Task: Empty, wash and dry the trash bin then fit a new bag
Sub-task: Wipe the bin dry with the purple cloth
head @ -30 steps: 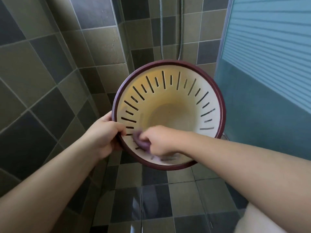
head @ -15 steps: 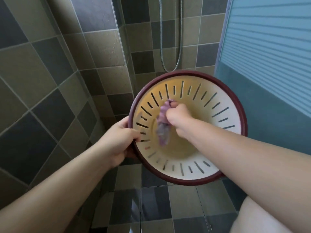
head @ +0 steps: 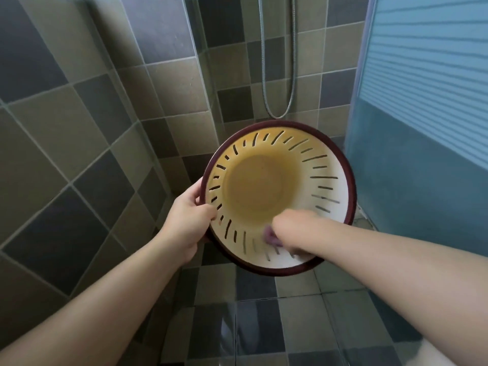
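The trash bin point(head: 330, 165) is cream inside with a dark red rim and slits round its wall. It is held up with its mouth facing me. My left hand point(head: 188, 220) grips the rim at its left side, thumb inside the bin. My right hand point(head: 295, 228) is inside the bin at the lower wall and holds a small purple cloth point(head: 272, 236) against it. Most of the cloth is hidden by my fingers, and the hand is blurred.
Tiled walls stand to the left and behind, with a tiled wet floor point(head: 264, 326) below. A metal shower hose point(head: 277, 101) hangs in a loop behind the bin. A frosted blue glass door point(head: 422, 101) closes off the right side.
My right hand with the cloth has swept from the upper left of the bin's inside down to its lower wall. The bin sits lower in view and a little further right.
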